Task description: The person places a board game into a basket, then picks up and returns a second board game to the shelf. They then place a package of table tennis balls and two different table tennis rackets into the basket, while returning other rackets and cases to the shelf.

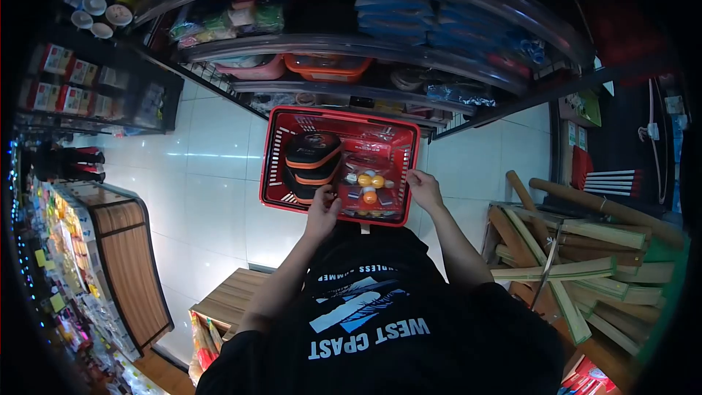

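Note:
A red plastic shopping basket [344,115] is directly in front of my body. Inside its left half, several black zip cases with orange trim [314,150] are stacked. Clear packs with orange and white balls [371,181] lie in the right half. My left hand [324,208] reaches over the near rim beside the cases, its fingers loosely bent and apart, with nothing visible in them. At the basket's right rim, my right hand [424,189] has its fingers closed on the edge; some fingertips are hard to make out.
Store shelves [439,66] with bagged goods and an orange tub [327,67] stand ahead. Long wooden or cardboard pieces [585,271] fill a rack at right. A wood-panelled display [128,267] and a wooden box [234,296] are at left. A person's legs [80,164] show far left.

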### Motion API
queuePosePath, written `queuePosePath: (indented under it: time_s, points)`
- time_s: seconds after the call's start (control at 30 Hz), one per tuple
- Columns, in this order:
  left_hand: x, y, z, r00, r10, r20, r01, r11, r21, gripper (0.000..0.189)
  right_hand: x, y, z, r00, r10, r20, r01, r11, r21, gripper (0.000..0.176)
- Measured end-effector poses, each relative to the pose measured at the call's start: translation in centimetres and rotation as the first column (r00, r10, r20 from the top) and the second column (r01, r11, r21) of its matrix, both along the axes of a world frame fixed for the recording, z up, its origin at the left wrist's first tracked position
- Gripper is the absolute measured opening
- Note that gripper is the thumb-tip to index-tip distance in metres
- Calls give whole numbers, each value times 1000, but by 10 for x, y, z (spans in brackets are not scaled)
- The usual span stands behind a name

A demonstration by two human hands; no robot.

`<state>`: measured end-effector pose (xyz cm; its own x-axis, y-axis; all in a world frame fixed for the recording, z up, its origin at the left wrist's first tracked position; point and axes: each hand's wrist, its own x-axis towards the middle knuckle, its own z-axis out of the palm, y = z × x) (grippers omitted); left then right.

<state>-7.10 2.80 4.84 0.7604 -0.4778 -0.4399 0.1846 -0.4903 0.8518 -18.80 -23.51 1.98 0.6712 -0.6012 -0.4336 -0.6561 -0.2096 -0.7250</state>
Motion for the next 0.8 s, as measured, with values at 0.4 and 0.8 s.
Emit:
queuePosePath:
  time_s: [0.4,0.8]
  points:
    - [11,-45,-62,1000,-7,31,1,983,186,60,47,-6,5,842,378,-384,-390,920,51,49]
    - [25,-56,-54,936,293,-195,-268,953,143,31,41,-10,-35,938,275,-212,-221,944,244,37]
